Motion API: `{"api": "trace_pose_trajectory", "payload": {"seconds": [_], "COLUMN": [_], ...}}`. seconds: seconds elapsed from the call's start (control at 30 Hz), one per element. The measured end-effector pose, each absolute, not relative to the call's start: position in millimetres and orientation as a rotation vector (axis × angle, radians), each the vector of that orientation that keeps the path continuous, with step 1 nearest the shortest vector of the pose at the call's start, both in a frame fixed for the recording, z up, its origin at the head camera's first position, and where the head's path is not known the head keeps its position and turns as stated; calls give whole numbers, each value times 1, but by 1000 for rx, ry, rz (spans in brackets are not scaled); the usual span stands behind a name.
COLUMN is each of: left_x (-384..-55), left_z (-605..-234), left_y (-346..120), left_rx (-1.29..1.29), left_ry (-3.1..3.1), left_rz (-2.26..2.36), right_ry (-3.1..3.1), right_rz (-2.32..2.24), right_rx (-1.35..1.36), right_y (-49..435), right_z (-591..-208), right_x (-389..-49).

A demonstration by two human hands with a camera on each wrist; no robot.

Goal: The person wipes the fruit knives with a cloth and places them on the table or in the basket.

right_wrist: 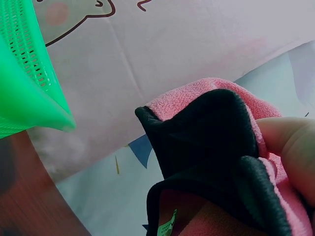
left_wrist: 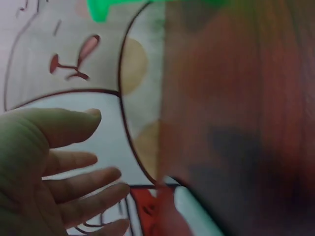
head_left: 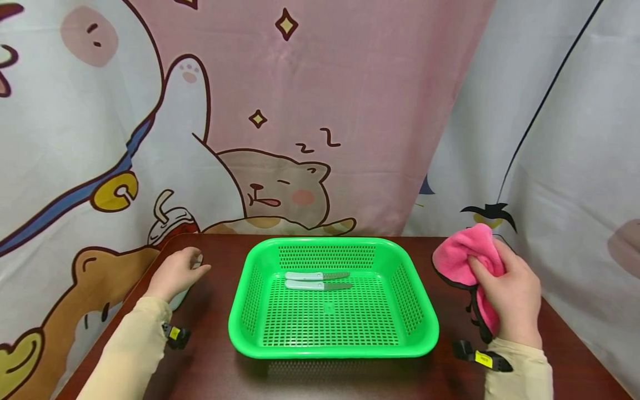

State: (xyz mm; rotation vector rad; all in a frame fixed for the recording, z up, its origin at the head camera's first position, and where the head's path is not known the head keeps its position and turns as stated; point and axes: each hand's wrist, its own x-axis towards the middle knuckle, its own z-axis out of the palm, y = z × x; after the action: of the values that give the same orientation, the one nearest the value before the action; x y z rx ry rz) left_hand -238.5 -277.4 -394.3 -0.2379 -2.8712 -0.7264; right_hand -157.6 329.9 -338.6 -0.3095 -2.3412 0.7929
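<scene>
My right hand [head_left: 515, 294] grips a bunched pink cloth [head_left: 462, 256] with black edging, held up to the right of the green basket [head_left: 334, 352]. The right wrist view shows the thumb against the pink pile, the cloth's black trim [right_wrist: 206, 132] folding in front. On the left, my left hand [head_left: 175, 272] is over the table's left edge with nothing in its grasp; its fingers [left_wrist: 93, 177] are spread in the left wrist view. Below it lies a long, pale, rounded object [left_wrist: 194, 214], partly hidden by the hand in the head view.
Two knives with pale handles [head_left: 304, 285] lie side by side inside the basket, toward its back. The basket stands mid-table on dark reddish wood [head_left: 210, 378]. A printed cartoon curtain [head_left: 350, 111] hangs right behind the table and along its left side.
</scene>
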Motion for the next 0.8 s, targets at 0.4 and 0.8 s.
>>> {"api": "trace_pose_trajectory", "payload": {"seconds": [0.4, 0.8], "left_x": [-250, -252], "left_z": [-421, -431], "left_y": [-297, -299], "left_rx": [30, 191], "left_ry": [-3068, -3162], "left_rz": [-671, -648], "right_ry": [-2361, -2367], "right_rz": [799, 791], "right_rx": [-310, -321], "right_y": [329, 332], "right_z": [-337, -338], "right_x": [-157, -156]}}
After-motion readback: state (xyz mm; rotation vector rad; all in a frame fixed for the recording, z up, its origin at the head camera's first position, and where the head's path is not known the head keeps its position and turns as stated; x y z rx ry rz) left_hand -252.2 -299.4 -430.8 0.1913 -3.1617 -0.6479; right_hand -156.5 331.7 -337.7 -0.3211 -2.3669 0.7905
